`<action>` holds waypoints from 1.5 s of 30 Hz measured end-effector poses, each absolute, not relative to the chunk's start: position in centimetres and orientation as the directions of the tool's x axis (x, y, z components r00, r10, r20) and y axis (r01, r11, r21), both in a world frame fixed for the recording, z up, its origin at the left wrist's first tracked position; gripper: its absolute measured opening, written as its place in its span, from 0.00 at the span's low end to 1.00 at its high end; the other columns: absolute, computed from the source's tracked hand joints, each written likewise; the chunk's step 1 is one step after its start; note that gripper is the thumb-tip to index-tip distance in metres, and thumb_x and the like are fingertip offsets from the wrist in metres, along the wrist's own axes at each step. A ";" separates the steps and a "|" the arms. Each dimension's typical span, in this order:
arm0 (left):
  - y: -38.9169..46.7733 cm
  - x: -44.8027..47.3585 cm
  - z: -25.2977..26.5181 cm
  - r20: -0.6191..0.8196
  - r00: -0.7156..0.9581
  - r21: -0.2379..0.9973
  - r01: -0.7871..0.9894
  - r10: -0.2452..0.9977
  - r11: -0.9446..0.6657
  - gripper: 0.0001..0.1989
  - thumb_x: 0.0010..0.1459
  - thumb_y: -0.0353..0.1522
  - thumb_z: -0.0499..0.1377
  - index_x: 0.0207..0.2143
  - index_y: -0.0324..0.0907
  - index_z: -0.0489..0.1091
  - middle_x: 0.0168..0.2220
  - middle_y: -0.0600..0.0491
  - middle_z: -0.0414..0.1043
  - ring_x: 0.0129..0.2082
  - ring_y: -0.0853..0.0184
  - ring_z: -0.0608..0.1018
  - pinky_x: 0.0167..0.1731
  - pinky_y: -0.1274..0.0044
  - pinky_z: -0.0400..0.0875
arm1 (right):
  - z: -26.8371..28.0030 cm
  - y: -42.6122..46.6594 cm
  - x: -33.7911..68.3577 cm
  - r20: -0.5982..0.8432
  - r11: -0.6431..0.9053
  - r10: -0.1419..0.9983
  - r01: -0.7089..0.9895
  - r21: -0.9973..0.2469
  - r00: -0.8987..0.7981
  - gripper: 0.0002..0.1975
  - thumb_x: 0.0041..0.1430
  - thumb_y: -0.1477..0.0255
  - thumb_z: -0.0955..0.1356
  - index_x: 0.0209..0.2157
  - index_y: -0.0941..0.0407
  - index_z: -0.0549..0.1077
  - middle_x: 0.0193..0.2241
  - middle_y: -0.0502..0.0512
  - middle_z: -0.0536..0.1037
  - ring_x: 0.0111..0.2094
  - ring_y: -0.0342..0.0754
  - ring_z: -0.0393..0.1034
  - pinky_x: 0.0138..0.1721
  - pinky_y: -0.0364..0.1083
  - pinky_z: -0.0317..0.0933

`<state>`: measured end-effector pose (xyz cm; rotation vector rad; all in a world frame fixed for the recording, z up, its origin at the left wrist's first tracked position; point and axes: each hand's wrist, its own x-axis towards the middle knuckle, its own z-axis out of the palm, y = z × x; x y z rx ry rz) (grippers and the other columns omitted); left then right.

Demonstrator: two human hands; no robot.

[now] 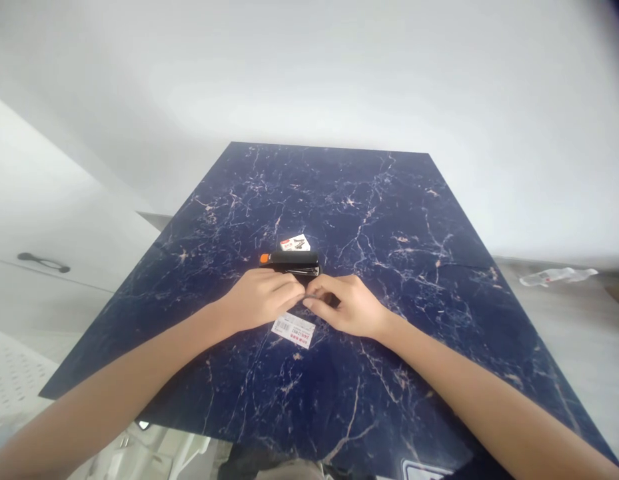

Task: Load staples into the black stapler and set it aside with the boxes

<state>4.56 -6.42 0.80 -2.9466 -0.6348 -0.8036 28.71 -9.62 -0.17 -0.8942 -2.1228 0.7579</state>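
Stapler [295, 258], one; box [299, 243], one; printed card [294, 331], one; hands [262, 297] [353, 307], two.

Just in front of the stapler [293, 259], our right fingers [322, 310] pinch a grey sliver [309, 297] too small for us to identify. Our left fingers [288, 292] hide part of the stapler's near side. Behind the stapler, the lower part of a white box [296, 243] is hidden by it. On the card [294, 331] in front of the stapler, the smallest print is too fine to read. Far right of the stapler, a clear plastic thing [558, 276] is blurred. Nearer than the stapler, our forearms [139, 360] run out of view.
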 end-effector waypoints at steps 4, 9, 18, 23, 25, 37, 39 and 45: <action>-6.4 4.4 1.1 0.566 0.768 0.067 0.318 0.298 -0.946 0.04 0.69 0.27 0.59 0.40 0.43 0.74 0.37 0.56 0.82 0.31 0.70 0.82 0.34 0.77 0.74 | -0.2 -9.4 28.7 0.353 0.537 0.793 0.293 -0.791 -0.497 0.01 0.65 0.73 0.71 0.38 0.53 0.75 0.29 0.46 0.81 0.28 0.41 0.76 0.33 0.41 0.69; -6.5 4.4 1.4 0.587 0.764 0.072 0.280 0.268 -0.957 0.04 0.67 0.27 0.61 0.42 0.45 0.75 0.39 0.56 0.82 0.32 0.70 0.82 0.36 0.76 0.75 | -0.1 -9.3 28.7 0.292 0.471 0.812 0.271 -0.840 -0.504 0.04 0.61 0.75 0.72 0.38 0.54 0.77 0.31 0.48 0.80 0.29 0.42 0.75 0.34 0.43 0.70; -4.6 3.0 1.4 0.792 0.508 0.130 0.402 0.339 -0.906 0.07 0.62 0.26 0.62 0.41 0.45 0.74 0.37 0.54 0.82 0.33 0.67 0.81 0.39 0.70 0.74 | -0.4 -6.7 31.1 -0.026 -0.094 0.984 -0.391 -0.915 -0.174 0.04 0.52 0.70 0.67 0.31 0.53 0.68 0.28 0.49 0.72 0.23 0.43 0.64 0.20 0.42 0.57; -3.1 2.1 1.3 0.754 0.392 0.289 0.523 0.527 -0.802 0.06 0.65 0.27 0.59 0.39 0.43 0.75 0.37 0.51 0.81 0.38 0.64 0.81 0.43 0.69 0.75 | 0.0 -6.7 30.8 -0.042 -0.039 0.987 0.027 -0.999 -0.152 0.08 0.59 0.63 0.67 0.32 0.52 0.69 0.21 0.46 0.65 0.19 0.42 0.55 0.19 0.43 0.49; -2.8 1.9 1.1 0.686 0.393 0.366 0.541 0.612 -0.757 0.06 0.66 0.30 0.58 0.41 0.42 0.75 0.41 0.50 0.80 0.43 0.62 0.80 0.47 0.68 0.75 | -0.1 -7.4 30.0 0.084 0.134 0.988 0.430 -0.893 -0.132 0.09 0.62 0.63 0.68 0.38 0.53 0.74 0.20 0.45 0.66 0.19 0.43 0.59 0.23 0.44 0.54; -2.4 2.0 0.8 0.383 0.599 0.457 0.539 0.704 -0.707 0.14 0.67 0.38 0.58 0.52 0.42 0.73 0.46 0.47 0.78 0.48 0.57 0.75 0.50 0.63 0.71 | -0.3 -7.7 29.5 0.201 0.361 0.932 0.830 -0.425 -0.303 0.12 0.72 0.65 0.64 0.50 0.52 0.75 0.30 0.51 0.81 0.27 0.47 0.73 0.29 0.43 0.57; -2.4 2.0 0.8 0.378 0.600 0.457 0.541 0.705 -0.706 0.14 0.68 0.39 0.58 0.51 0.42 0.73 0.46 0.47 0.78 0.48 0.57 0.75 0.50 0.63 0.71 | 0.1 -7.2 30.7 0.162 0.380 0.925 0.822 -0.423 -0.344 0.12 0.72 0.65 0.64 0.50 0.52 0.75 0.29 0.50 0.80 0.25 0.46 0.71 0.29 0.43 0.57; -2.4 2.0 0.7 0.365 0.598 0.439 0.565 0.713 -0.698 0.16 0.68 0.40 0.57 0.52 0.41 0.72 0.46 0.47 0.77 0.47 0.58 0.75 0.49 0.63 0.71 | 1.1 -5.2 35.4 0.091 0.427 0.896 0.789 -0.441 -0.435 0.12 0.70 0.66 0.63 0.45 0.52 0.78 0.27 0.50 0.78 0.25 0.46 0.69 0.33 0.45 0.58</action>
